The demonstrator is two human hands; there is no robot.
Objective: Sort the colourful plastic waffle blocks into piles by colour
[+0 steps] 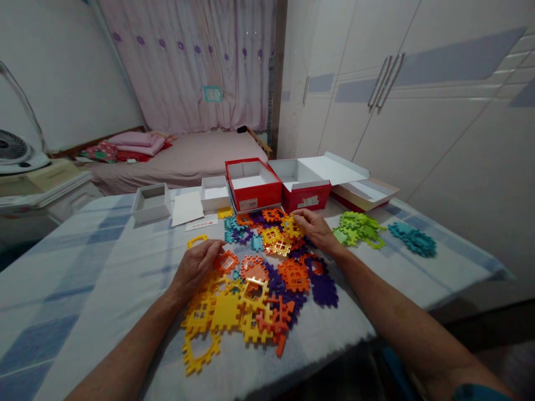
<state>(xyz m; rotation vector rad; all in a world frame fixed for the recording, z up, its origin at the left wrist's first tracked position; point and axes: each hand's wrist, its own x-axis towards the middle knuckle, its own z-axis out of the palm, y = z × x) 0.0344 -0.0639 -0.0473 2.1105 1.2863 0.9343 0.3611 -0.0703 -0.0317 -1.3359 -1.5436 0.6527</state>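
Note:
A pile of flat plastic interlocking building pieces with toothed edges lies on the table between my hands. My left hand [199,268] is at the pile's left side, its fingers closed at the edge of an orange building piece [227,261]. At the far side, my right hand [316,229] pinches a yellow building piece [291,226] between thumb and fingers. Nearest me lie several yellow pieces [226,312], with orange-red pieces [276,320] over them. Purple pieces [324,289] stick out on the right, and teal ones [256,241] show farther back.
Right of my right hand are a heap of green pieces [360,229] and a teal stack [413,239]. Behind the pile stand a red box [256,195], a second open box [307,196] and small white boxes [151,204]. A checked cloth [117,278] covers the table.

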